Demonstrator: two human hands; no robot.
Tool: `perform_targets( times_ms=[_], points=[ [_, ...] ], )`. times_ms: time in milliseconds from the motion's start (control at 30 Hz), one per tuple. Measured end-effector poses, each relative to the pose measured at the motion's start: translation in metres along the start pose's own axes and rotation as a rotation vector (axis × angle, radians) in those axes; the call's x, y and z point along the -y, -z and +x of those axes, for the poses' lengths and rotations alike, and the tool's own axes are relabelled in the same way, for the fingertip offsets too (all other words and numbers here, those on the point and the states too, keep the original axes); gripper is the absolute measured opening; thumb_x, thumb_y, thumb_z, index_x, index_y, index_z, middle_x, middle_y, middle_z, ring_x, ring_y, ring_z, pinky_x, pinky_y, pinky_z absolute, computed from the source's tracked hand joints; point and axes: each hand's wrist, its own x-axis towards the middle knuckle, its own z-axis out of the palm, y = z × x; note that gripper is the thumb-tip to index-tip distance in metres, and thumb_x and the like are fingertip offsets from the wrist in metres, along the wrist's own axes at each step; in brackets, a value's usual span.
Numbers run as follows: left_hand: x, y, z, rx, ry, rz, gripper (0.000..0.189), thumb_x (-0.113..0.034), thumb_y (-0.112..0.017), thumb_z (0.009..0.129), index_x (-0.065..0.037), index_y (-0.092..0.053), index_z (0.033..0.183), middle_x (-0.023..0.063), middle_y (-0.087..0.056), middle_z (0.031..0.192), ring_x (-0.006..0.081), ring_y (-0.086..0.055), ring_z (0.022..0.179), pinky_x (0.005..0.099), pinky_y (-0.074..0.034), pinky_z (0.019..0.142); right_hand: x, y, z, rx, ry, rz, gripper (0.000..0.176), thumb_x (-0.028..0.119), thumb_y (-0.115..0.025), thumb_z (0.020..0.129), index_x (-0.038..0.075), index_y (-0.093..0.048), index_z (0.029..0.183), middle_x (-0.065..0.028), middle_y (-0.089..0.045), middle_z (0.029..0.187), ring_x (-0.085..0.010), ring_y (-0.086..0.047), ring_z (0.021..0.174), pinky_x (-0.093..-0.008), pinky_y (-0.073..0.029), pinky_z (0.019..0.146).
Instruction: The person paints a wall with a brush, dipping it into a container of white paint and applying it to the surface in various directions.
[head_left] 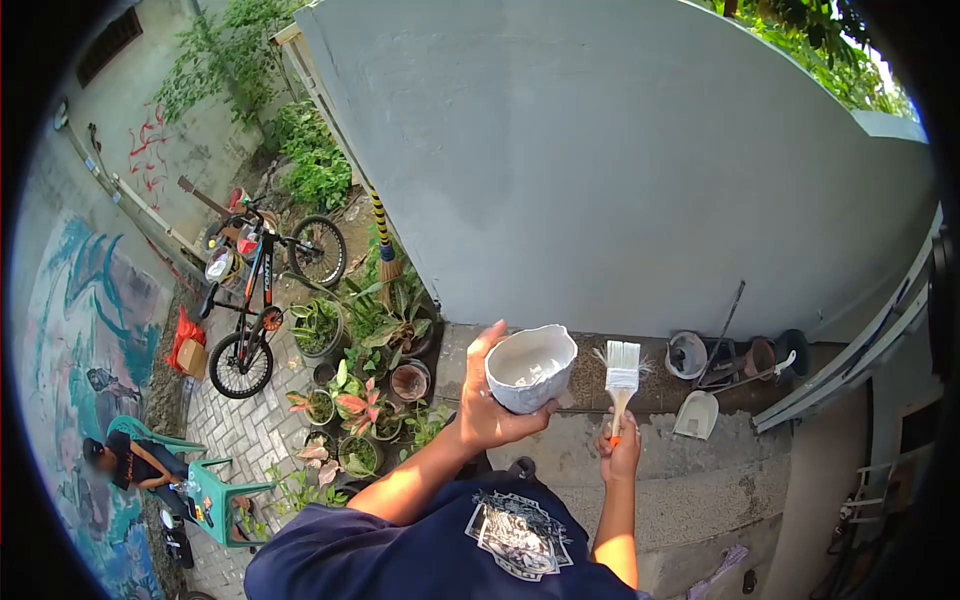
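white bowl (530,368) sits raised in front of the chest, held in the left hand (485,400), whose fingers curl under its base while the thumb presses on the near rim; its inside looks pale and crusted. just beside it on the right, not touching it, a paintbrush (622,372) stands upright with its white bristles up; the right hand (620,455) is closed in a fist around the orange handle's lower end. both forearms come up from a dark blue shirt (400,560) with a printed patch at the bottom of the view. past the hands lies a rough concrete ledge (700,480), and on it, to the right, a white dustpan (697,412) with long handles leaning near it against the grey wall (620,160) that fills the upper middle. lower and to the left, potted plants (365,400) crowd the paved ground, with a striped broom (385,245) standing against the wall's corner. further left a bicycle (262,300) stands upright, and near the painted wall (80,330) a person (130,460) sits by a green plastic chair (215,490).
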Motion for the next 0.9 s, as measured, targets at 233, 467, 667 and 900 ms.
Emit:
perform_targets(
  times_ms=[233, 467, 667, 900],
  points=[
    [0.062, 0.082, 0.039, -0.291, 0.101, 0.122, 0.108, -0.008, -0.084, 0.07, -0.002, -0.014, 0.152, 0.0165, -0.055, 0.13, 0.0255, -0.059, 0.12, 0.0394, -0.046, 0.103, -0.061, -0.058, 0.059, 0.049, -0.22, -0.354, 0.013, 0.014, -0.05, 0.1, 0.007, -0.051, 0.111, -0.0072, -0.06, 0.083, -0.0176, -0.059, 0.062, -0.0335, -0.05, 0.057],
    [0.113, 0.203, 0.079, -0.601, 0.102, 0.304, 0.109, -0.018, -0.087, 0.068, -0.001, -0.019, 0.151, 0.0163, -0.048, 0.133, 0.0253, -0.055, 0.121, 0.0393, -0.046, 0.104, -0.134, -0.164, 0.179, 0.129, -0.481, -0.315, 0.008, 0.016, -0.049, 0.101, 0.01, -0.048, 0.107, -0.0052, -0.055, 0.08, -0.0147, -0.054, 0.061, -0.0303, -0.046, 0.052],
    [0.133, 0.303, 0.1, -0.761, 0.127, 0.431, 0.109, -0.021, -0.086, 0.068, -0.001, -0.021, 0.153, 0.0159, -0.045, 0.137, 0.0267, -0.053, 0.122, 0.0401, -0.044, 0.105, -0.219, -0.259, 0.306, 0.125, -0.465, -0.579, 0.016, 0.026, -0.049, 0.105, 0.01, -0.049, 0.105, -0.0021, -0.051, 0.073, -0.0116, -0.049, 0.053, -0.0268, -0.04, 0.043],
    [0.16, 0.364, 0.106, -0.83, 0.187, 0.484, 0.107, -0.016, -0.083, 0.069, -0.002, -0.02, 0.154, 0.0161, -0.044, 0.138, 0.0273, -0.052, 0.124, 0.0413, -0.046, 0.105, -0.272, -0.298, 0.394, -0.017, -0.464, -0.639, 0.016, 0.026, -0.047, 0.105, 0.01, -0.047, 0.104, -0.0021, -0.048, 0.072, -0.0115, -0.044, 0.053, -0.0268, -0.036, 0.042]
  ],
)
